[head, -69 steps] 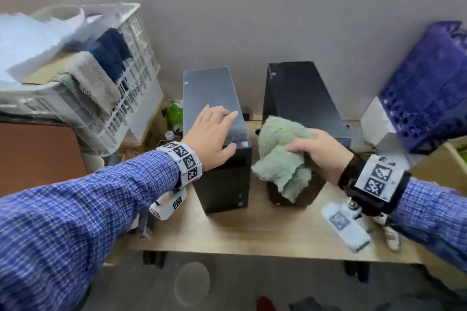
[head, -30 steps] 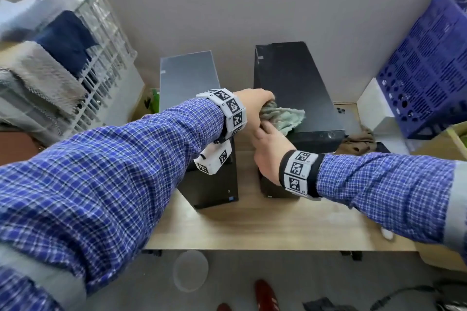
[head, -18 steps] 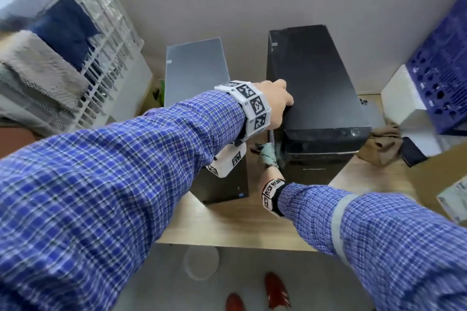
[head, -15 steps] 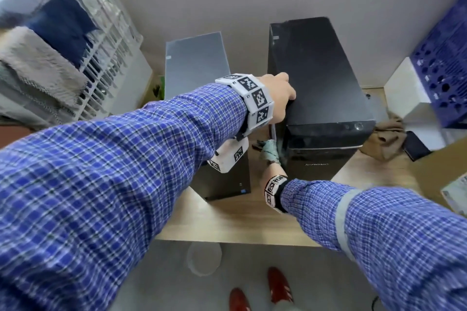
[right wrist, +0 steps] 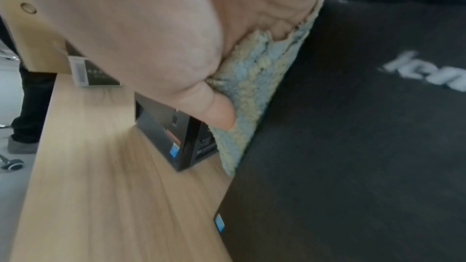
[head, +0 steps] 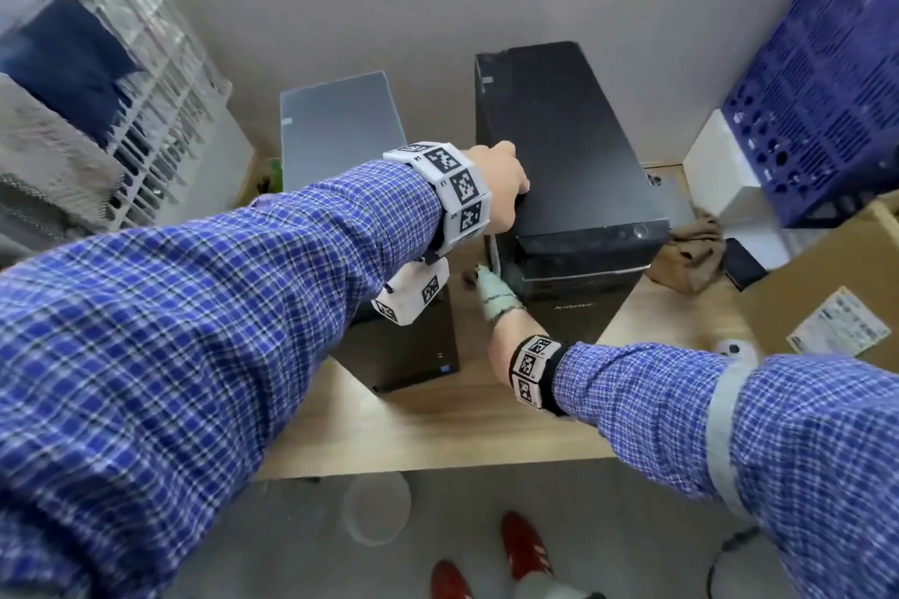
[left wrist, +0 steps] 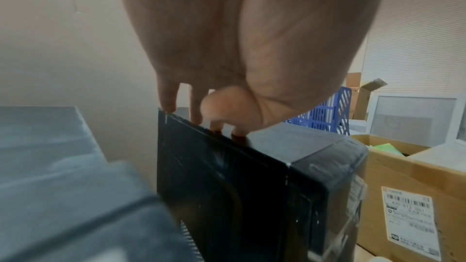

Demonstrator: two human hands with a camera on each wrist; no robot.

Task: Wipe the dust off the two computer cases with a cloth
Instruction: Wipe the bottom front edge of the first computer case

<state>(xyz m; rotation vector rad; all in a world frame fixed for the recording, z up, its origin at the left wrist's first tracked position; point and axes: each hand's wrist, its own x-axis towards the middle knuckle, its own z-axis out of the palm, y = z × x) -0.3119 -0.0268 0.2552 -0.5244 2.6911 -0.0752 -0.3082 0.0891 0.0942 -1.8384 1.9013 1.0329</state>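
My left hand (head: 501, 190) rests on top of the black computer case (head: 559, 151), its fingertips (left wrist: 194, 117) set down along that case's upper left edge; the fingers are fairly straight and nothing is held in them. Lower down, my right hand (head: 503, 331) sits in the gap between the two cases and presses the pale green cloth (head: 491, 294) flat against the left side wall of the black case, close to its front corner. From the right wrist view the thumb (right wrist: 219, 111) lies over the cloth (right wrist: 252, 87) and the palm pushes it onto the dark panel; I cannot tell how the other fingers lie, since they are hidden behind the palm. The two hands are apart, the left above the right.

The grey-topped computer case (head: 340, 122) stands just to the left of both hands, under my left forearm, upright on the wooden bench (head: 438, 428), and apart from the black one by the narrow gap where my right hand works. Beyond the black case, to the right of my hands, a brown rag (head: 691, 253) lies crumpled on the bench beside a cardboard box (head: 827, 297) and a blue crate (head: 827, 88). To the far left of my left arm stands a white basket (head: 160, 78) with folded cloths.
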